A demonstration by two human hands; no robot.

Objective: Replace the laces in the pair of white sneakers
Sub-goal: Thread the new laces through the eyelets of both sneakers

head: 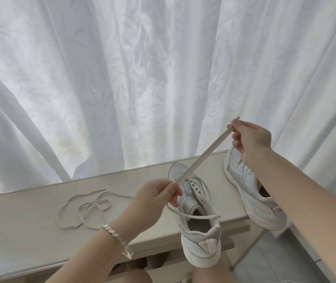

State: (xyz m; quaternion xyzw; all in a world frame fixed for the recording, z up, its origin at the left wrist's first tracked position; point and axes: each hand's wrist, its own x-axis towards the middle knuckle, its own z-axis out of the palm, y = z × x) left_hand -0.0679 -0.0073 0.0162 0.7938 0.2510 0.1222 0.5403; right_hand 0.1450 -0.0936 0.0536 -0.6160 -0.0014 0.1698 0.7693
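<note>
nearest, the heel of one white sneaker [198,237] juts past the front edge of the pale table [30,231], toe pointing away. a bracelet [118,240] sits on the left wrist. just above the shoe, the left hand [157,194] pinches a flat lace [203,154] between thumb and fingers; slack from it loops down across the shoe's opening. the lace runs taut up and to the right to the right hand [250,137], which pinches it close to the tip, in open air above the table's back right corner. left of the hands a loose lace [85,209] lies tangled on the tabletop, bare surface all around it. the second sneaker [242,180] lies along the right edge — its heel overhanging, partly behind the right forearm. past the back edge hangs a white curtain [142,68].
</note>
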